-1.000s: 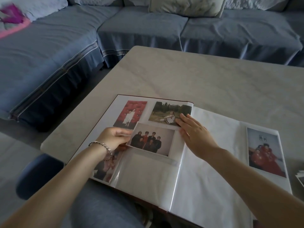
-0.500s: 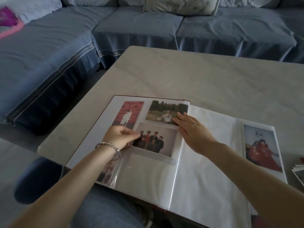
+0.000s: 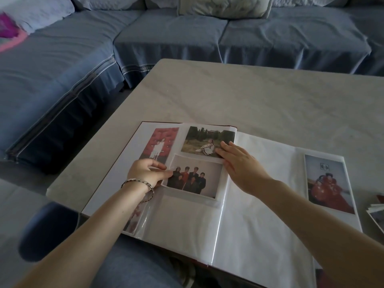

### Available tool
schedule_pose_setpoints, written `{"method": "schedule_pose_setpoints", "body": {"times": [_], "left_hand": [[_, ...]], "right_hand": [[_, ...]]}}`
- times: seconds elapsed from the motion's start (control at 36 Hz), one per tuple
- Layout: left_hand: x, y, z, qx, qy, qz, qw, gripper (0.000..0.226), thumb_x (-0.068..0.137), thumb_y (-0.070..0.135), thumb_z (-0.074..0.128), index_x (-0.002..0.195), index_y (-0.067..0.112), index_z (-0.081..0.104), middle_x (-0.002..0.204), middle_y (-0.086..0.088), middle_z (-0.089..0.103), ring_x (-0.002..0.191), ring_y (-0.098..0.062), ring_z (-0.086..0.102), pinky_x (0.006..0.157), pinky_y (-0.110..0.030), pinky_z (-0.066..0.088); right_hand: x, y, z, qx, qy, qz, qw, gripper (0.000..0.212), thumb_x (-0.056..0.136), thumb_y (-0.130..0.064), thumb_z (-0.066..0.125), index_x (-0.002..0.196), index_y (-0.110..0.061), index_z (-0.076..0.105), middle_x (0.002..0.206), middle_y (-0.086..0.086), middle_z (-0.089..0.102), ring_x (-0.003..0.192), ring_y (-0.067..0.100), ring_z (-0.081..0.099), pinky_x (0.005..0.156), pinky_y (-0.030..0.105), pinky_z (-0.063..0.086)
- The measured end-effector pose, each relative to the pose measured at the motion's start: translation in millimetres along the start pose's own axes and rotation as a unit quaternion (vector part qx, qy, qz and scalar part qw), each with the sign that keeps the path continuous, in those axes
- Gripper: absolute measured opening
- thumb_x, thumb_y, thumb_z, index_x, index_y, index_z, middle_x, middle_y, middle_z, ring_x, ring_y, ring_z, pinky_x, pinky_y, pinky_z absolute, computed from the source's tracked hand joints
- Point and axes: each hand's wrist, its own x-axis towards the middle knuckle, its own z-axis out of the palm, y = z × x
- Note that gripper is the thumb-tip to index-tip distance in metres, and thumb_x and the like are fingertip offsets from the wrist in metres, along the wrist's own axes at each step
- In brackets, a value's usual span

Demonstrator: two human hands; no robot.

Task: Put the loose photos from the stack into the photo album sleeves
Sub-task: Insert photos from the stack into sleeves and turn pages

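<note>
Nearest to us a leg in blue denim fills the bottom of the view, with a dark blue rounded object to its left; both bare forearms reach forward over the photo album, which lies open on the near part of the pale table; a beaded bracelet circles the left wrist; beneath that forearm we make out a photo under clear film, mostly hidden; the left hand pinches the left edge of the group photo between thumb and forefinger, and this photo lies slightly tilted in the middle of the left page, though we cannot tell whether it has gone under the film; the right hand lies flat and released near the album's spine, straight fingers pressing the page, their tips touching the lower right corner of the landscape photo; beside that one, further left, sits a photo with a red backdrop; on the right page we see a portrait photo near the outer edge; the stack of loose photos rests on the table just beside the album, cut off by the right border; beyond the table stretches a blue corner sofa with a pale cushion and something pink at far left.
</note>
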Motion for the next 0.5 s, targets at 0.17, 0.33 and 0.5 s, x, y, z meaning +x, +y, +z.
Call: {"method": "schedule_pose_setpoints", "body": {"times": [0.17, 0.33, 0.5], "left_hand": [[-1.3, 2.7, -2.0, -0.027, -0.008, 0.011, 1.0, 0.017, 0.067, 0.012, 0.083, 0.069, 0.017, 0.067, 0.057, 0.005, 0.064, 0.039, -0.003, 0.053, 0.038, -0.013, 0.041], [0.7, 4.1, -8.1, -0.037, -0.053, 0.012, 0.998, 0.011, 0.072, 0.009, 0.078, 0.073, 0.015, 0.069, 0.054, 0.007, 0.067, 0.047, -0.002, 0.061, 0.046, -0.013, 0.046], [-6.1, 3.3, -0.4, 0.038, -0.012, 0.077, 0.996, 0.014, 0.07, 0.017, 0.08, 0.069, 0.017, 0.067, 0.063, 0.005, 0.065, 0.053, -0.006, 0.057, 0.052, -0.016, 0.042]], "right_hand": [[0.2, 1.6, 1.2, 0.012, -0.001, 0.004, 1.0, 0.043, 0.102, -0.028, 0.028, 0.145, -0.028, 0.03, 0.155, -0.012, 0.018, 0.143, 0.008, 0.008, 0.115, 0.029, 0.014], [1.8, 4.4, -5.3, 0.035, -0.012, -0.003, 0.999, 0.041, 0.102, -0.024, 0.027, 0.142, -0.027, 0.036, 0.153, -0.011, 0.022, 0.142, 0.007, 0.012, 0.112, 0.02, 0.007], [0.9, 5.3, -8.2, 0.044, -0.017, -0.004, 0.999, 0.046, 0.1, -0.013, 0.026, 0.142, -0.027, 0.037, 0.153, -0.011, 0.023, 0.142, 0.006, 0.012, 0.11, 0.016, 0.004]]}}
